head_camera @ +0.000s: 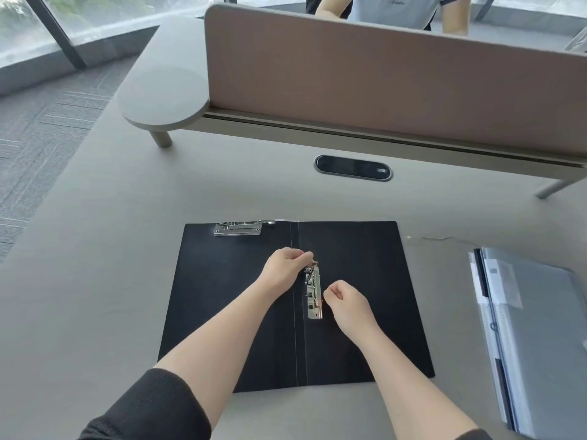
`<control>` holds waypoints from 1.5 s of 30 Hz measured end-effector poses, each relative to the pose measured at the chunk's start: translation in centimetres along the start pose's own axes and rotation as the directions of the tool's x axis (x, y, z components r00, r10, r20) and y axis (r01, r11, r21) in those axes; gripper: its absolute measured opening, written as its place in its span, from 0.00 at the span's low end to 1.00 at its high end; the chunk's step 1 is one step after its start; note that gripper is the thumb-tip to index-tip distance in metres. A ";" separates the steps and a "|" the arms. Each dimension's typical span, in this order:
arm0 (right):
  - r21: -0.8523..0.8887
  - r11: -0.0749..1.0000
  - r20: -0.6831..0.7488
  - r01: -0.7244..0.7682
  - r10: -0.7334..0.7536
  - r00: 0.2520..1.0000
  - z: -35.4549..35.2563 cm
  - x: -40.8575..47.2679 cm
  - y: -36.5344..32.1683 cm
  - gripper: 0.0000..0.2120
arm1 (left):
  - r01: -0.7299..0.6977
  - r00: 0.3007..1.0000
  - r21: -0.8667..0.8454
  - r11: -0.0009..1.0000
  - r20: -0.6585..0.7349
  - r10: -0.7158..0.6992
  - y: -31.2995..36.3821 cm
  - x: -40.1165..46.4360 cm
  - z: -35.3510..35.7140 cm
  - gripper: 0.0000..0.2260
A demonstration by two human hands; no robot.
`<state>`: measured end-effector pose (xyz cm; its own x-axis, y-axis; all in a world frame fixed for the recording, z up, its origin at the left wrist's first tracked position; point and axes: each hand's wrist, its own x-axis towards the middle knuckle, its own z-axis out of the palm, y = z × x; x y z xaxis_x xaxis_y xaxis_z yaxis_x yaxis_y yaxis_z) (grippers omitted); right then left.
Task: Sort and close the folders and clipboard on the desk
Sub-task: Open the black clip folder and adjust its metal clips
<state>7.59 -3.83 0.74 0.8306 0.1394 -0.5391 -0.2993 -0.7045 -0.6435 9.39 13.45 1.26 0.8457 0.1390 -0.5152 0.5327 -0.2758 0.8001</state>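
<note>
A black folder (365, 281) lies open and flat on the desk in front of me. A metal clip (237, 229) sits at the top edge of its left half. A second metal lever clamp (313, 300) runs along the spine, just right of the fold. My left hand (286, 268) pinches the raised upper end of that clamp's lever. My right hand (346, 303) hovers beside the clamp's lower part with fingers curled, holding nothing that I can see. A stack of translucent grey-blue folders (533, 338) lies closed at the right.
The grey desk (127, 249) stretches left and forward. A brown partition screen (381, 84) stands behind on a raised shelf with legs. A black oval cable port (352, 168) sits in the desk behind the folder. Another person sits beyond the screen. A thin wire (428, 238) lies right of the folder.
</note>
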 end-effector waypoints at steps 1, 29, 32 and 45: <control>0.001 1.000 -0.001 0.003 -0.003 1.000 0.0 0.0 0.0 0.08 | -0.003 1.000 0.008 1.000 -0.003 0.003 -0.2 -0.2 0.0 0.11; -0.218 0.976 0.097 0.011 0.011 0.995 0.0 0.2 -1.3 0.20 | -0.168 0.960 0.616 0.769 -0.075 0.270 -5.4 -3.1 -2.4 0.16; -0.258 0.966 0.092 0.026 -0.002 0.996 0.1 0.1 -1.3 0.18 | -0.144 0.955 0.662 0.735 -0.101 0.278 -5.9 -3.5 -3.3 0.20; -0.432 0.901 0.032 0.033 -0.021 0.999 1.0 0.1 -1.6 0.19 | -0.151 0.951 0.632 0.760 -0.115 0.286 -7.1 -4.0 -4.2 0.22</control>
<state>7.68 -2.00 1.17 0.8213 0.1766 -0.5424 -0.0395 -0.9310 -0.3629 2.39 18.87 -1.06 0.9603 0.1630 -0.2263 0.2571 -0.8321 0.4914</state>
